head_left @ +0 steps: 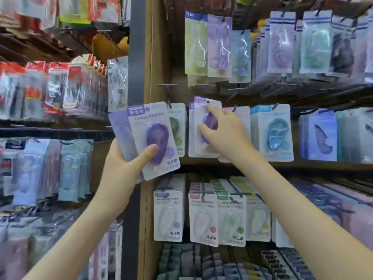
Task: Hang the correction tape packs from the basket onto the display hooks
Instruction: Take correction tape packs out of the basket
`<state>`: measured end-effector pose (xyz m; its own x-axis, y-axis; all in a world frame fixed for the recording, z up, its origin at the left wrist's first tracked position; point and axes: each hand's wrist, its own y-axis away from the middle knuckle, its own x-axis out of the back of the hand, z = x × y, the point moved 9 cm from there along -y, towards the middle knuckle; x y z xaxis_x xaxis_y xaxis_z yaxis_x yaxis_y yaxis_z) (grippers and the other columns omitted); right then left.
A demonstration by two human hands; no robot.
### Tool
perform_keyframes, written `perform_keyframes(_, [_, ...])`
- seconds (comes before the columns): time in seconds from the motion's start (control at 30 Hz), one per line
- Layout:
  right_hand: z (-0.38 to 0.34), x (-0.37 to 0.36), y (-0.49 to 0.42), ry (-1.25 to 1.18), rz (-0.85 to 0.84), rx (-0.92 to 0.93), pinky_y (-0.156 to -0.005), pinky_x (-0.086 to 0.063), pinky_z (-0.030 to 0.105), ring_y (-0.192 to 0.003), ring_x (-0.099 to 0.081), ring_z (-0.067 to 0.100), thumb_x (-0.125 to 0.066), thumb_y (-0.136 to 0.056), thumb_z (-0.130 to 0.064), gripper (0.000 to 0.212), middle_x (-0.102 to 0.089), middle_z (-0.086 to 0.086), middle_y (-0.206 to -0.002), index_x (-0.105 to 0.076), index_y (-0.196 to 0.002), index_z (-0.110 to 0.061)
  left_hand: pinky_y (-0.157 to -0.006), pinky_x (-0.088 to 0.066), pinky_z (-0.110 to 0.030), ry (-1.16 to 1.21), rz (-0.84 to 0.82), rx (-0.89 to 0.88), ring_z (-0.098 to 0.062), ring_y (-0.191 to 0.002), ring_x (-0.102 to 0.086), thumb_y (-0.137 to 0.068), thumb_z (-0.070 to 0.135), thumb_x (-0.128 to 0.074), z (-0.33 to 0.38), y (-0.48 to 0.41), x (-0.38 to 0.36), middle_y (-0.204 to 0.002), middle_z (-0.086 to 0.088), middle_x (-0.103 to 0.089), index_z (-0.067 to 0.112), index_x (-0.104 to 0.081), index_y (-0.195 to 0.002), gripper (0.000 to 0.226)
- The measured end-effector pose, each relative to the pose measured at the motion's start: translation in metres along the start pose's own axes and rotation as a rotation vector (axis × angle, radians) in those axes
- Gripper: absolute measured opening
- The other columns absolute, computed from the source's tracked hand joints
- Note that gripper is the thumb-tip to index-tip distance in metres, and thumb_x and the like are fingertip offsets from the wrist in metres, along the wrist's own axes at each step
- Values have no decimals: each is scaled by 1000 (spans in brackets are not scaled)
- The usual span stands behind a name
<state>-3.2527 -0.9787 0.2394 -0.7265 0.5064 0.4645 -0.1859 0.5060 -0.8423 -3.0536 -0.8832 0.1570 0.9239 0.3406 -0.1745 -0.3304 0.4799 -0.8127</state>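
Correction tape packs (150, 128), purple, sit fanned in my left grip (123, 164), thumb curled across the front blister and fingers behind the cards, held up in front of the shelf post. My right grip (224, 136) pinches a single purple pack (201, 112) around its blister, fingers closed on it, holding it against the purple row on the display, just right of a green pack (178, 126); a blue pack (272, 132) hangs further right. Whether it hangs yet I cannot tell.
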Motion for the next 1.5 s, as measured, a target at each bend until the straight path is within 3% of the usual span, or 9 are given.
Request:
perform_keyframes(0.17, [-7,4,1,134,49,6,-105,-38,50,-128,-38,29,-49,-93,-43,59,-37,8,-140,-31,-148,-33,-69,-56,-19,32,9,-1,-12,-98,-70,-79,17,-70,-7,-1,1,-112,5,-72,16,-52,-130,54])
perform_keyframes(0.43, [-15,-1,-1,182,-41,-21,-106,-35,45,-132,-32,28,-46,-95,-46,57,-33,9,-139,-31,-148,-29,-73,-58,-25,5,22,5,-14,-103,-69,-76,26,-73,-17,-10,2,-122,-3,-65,23,-55,-124,52])
perform_keyframes(0.63, [-22,-14,5,206,12,-17,-98,-38,38,-128,-31,30,-48,-96,-46,64,-27,13,-141,-25,-151,-22,-71,-58,-24,34,53,-15,-14,-101,-70,-75,23,-72,-13,-10,1,-116,0,-70,15,-51,-131,60])
perform_keyframes(0.9, [-18,-24,-1,281,3,-29,-86,-42,36,-126,-35,31,-46,-96,-49,65,-27,15,-141,-21,-150,-22,-69,-58,-23,39,60,-29,-13,-102,-69,-76,24,-71,-5,-12,-10,-117,0,-68,18,-50,-131,59])
perform_keyframes(1.13, [-15,-19,12,285,-95,-16,-103,-35,41,-137,-20,30,-40,-95,-60,76,-20,11,-151,-7,-155,-28,-67,-57,-21,65,51,-28,-11,-100,-69,-76,21,-70,-2,-9,-19,-116,1,-69,16,-49,-133,61])
perform_keyframes(1.33, [-3,22,30,198,201,148,-104,-27,35,-128,-29,22,-43,-98,-38,54,-34,6,-147,-31,-148,-20,-67,-57,-22,65,48,-32,-13,-100,-70,-78,21,-69,-2,-7,-19,-117,-1,-69,15,-50,-133,58])
perform_keyframes(1.5, [39,11,29,270,68,42,-113,-17,41,-141,-13,25,-45,-97,-36,56,-14,7,-158,-28,-149,-24,-70,-59,-25,55,54,-11,-15,-102,-69,-79,22,-70,-7,-6,-27,-117,0,-69,16,-49,-134,59])
